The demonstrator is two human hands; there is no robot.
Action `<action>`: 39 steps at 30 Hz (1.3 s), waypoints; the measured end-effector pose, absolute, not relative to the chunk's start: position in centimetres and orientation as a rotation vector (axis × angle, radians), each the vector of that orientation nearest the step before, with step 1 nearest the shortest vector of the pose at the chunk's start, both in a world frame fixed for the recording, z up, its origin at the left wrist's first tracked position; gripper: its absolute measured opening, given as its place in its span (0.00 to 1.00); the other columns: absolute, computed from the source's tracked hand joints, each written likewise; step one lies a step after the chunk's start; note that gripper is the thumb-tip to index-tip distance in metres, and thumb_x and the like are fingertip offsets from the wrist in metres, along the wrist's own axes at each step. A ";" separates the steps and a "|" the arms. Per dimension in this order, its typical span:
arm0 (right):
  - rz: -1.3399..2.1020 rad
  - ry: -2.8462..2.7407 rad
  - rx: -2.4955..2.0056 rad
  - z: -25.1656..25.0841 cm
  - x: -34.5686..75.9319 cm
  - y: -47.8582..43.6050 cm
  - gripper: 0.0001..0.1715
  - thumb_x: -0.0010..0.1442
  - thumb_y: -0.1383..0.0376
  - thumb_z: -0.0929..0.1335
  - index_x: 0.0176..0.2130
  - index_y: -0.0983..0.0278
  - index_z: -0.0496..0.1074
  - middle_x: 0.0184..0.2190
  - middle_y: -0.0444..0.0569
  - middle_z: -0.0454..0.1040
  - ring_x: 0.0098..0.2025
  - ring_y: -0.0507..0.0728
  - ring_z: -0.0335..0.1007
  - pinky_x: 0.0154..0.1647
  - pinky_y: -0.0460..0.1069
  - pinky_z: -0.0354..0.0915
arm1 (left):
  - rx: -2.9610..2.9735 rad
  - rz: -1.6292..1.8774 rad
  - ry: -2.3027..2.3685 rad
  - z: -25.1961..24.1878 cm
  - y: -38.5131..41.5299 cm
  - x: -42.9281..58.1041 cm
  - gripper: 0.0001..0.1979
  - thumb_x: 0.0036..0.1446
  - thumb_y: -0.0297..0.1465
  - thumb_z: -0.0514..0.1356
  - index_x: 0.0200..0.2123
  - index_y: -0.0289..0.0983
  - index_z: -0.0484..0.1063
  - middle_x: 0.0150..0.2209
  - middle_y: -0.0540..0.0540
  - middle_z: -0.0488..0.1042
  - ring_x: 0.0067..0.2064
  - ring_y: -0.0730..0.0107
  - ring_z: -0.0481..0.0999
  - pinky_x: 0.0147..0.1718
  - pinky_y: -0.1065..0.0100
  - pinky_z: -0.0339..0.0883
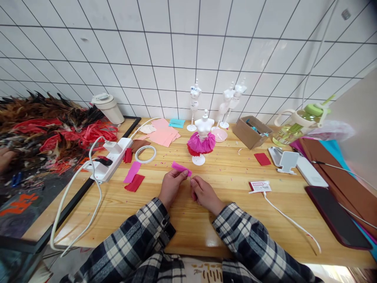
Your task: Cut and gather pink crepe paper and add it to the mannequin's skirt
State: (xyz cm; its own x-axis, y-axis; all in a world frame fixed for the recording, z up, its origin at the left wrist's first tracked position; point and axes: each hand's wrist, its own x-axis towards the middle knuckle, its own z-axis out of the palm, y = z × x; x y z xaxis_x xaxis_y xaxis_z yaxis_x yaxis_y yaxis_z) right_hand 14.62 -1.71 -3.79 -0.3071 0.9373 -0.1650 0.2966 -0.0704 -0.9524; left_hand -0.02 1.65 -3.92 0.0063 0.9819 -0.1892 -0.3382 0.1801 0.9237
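Note:
My left hand [172, 186] is closed on a magenta crepe paper strip [177, 167], its thumb pressed on the strip's right end. Close beside it, my right hand [206, 193] pinches near that same end. Something thin shows at its fingertips, too small to name. Beyond both hands stands a small white dress form [204, 126] wearing a ruffled paper skirt [202, 144], magenta over red. Left of my hands lie a magenta paper piece [132, 172], a red paper piece [134, 183] and a roll of white tape [145, 154].
A white power strip [113, 160] with looping cables sits left, near feathers [44, 118] and a cup [108, 108]. Bare dress forms [194, 103] stand by the tiled wall. To the right are a cardboard box [250, 135], a bottle [290, 127], a phone stand [288, 162] and a phone [335, 216].

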 end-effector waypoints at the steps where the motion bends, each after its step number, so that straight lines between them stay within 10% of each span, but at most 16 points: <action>1: 1.401 -1.622 -1.336 -3.8 14.6 -1.7 0.17 0.69 0.53 0.55 0.35 0.60 0.59 0.16 0.36 0.66 0.18 0.50 0.61 0.25 0.45 0.57 | 0.814 1.231 1.054 -3.9 1.6 0.0 0.13 0.42 0.36 0.72 0.30 0.35 0.79 0.30 0.47 0.79 0.32 0.72 0.72 0.37 0.69 0.66; 39: 1.298 -1.628 -1.360 -3.9 14.3 -1.8 0.16 0.69 0.52 0.55 0.37 0.59 0.60 0.17 0.37 0.66 0.19 0.51 0.60 0.25 0.47 0.55 | 0.788 1.263 1.098 -3.3 1.4 0.5 0.13 0.40 0.36 0.73 0.29 0.35 0.79 0.30 0.48 0.79 0.32 0.72 0.73 0.37 0.69 0.66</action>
State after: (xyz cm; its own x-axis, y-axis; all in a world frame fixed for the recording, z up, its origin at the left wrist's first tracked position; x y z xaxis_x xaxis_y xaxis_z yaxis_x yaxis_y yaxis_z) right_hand 14.29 -1.77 -3.90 -0.2569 0.9598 -0.1134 0.3243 -0.0249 -0.9456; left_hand 0.51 1.39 -3.28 -0.0440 0.9789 -0.1996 -0.3339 0.1739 0.9264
